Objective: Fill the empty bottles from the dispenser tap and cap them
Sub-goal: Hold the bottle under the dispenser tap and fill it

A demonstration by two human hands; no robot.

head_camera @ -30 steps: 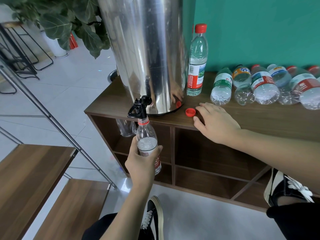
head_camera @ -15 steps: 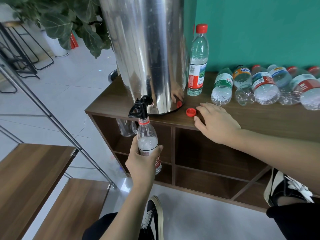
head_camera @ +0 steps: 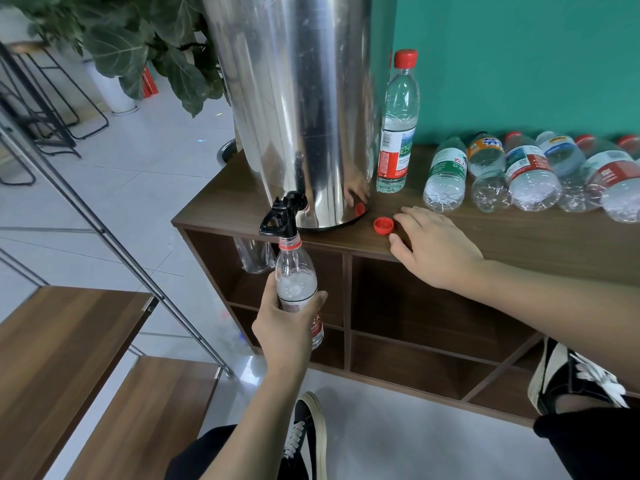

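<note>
Bottle point(head_camera: 297, 289) under tap point(head_camera: 281, 216), wooden cabinet point(head_camera: 519, 240), seemingly tiled floor point(head_camera: 138, 174).

Left hand point(head_camera: 282, 327) gripping uncapped bottle point(head_camera: 298, 289) upright, mouth just under black tap point(head_camera: 282, 216) of steel dispenser point(head_camera: 301, 109), right hand point(head_camera: 433, 247) flat on wooden shelf top point(head_camera: 519, 237) beside loose red cap point(head_camera: 383, 225), capped bottle point(head_camera: 397, 126) standing, empty bottles point(head_camera: 533, 178) lying along green wall.

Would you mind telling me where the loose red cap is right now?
The loose red cap lies on the wooden shelf top, just right of the steel dispenser's base, beside the fingertips of the right hand.
</note>
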